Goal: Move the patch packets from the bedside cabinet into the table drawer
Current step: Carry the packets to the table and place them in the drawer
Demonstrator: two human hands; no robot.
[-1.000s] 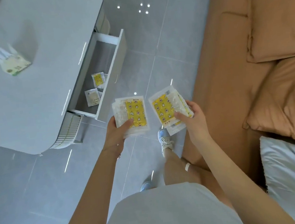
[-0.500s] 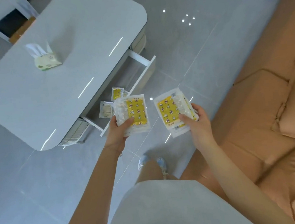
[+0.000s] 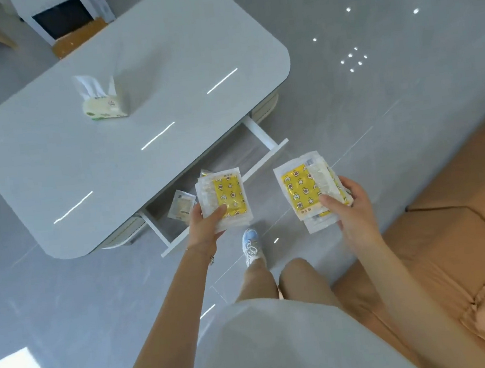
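Note:
My left hand (image 3: 206,222) grips a stack of yellow-and-white patch packets (image 3: 227,196), held over the near end of the open table drawer (image 3: 265,158). To the right, over the floor, my right hand (image 3: 349,205) holds a second, fanned stack of patch packets (image 3: 302,190). Inside the drawer lies one pale packet (image 3: 181,204), and another is mostly hidden behind the left stack. The drawer juts out from under the white table (image 3: 111,156). The bedside cabinet is out of view.
A tissue pack (image 3: 103,104) stands on the table top. An orange-brown sofa (image 3: 460,249) runs along the right side. Grey tiled floor surrounds the table. My legs and one shoe (image 3: 251,246) are just below the hands. A white unit (image 3: 65,16) stands beyond the table.
I have turned and stepped closer to the table. The drawer now lies right under my left hand's stack. Both hands keep their grip on the packets.

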